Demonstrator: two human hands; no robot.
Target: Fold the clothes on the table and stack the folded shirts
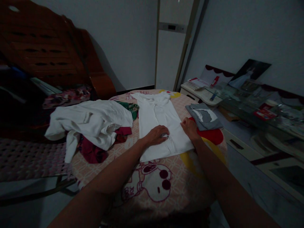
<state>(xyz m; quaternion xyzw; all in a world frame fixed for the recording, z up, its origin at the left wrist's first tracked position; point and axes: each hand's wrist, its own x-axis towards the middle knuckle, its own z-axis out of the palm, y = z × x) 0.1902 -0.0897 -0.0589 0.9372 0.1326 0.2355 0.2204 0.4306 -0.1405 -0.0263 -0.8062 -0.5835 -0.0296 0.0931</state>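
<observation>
A white short-sleeved shirt [163, 115] lies spread on the round table, its neck end away from me and its hem toward me. My left hand [156, 135] rests on the lower middle of it, fingers curled, with a small ridge of fabric bunched between thumb and fingers. At the shirt's right side edge, my right hand [189, 127] is closed with the cloth pinched at its fingertips. Creases run down from the left hand toward the hem.
A heap of clothes with a white garment [95, 120] on top lies left. A folded grey garment [203, 115] sits right. The table has a patterned cover [190, 186]. Around it stand a wooden chair [47, 50], a woven seat [35, 158] and a glass-topped cabinet [249, 107].
</observation>
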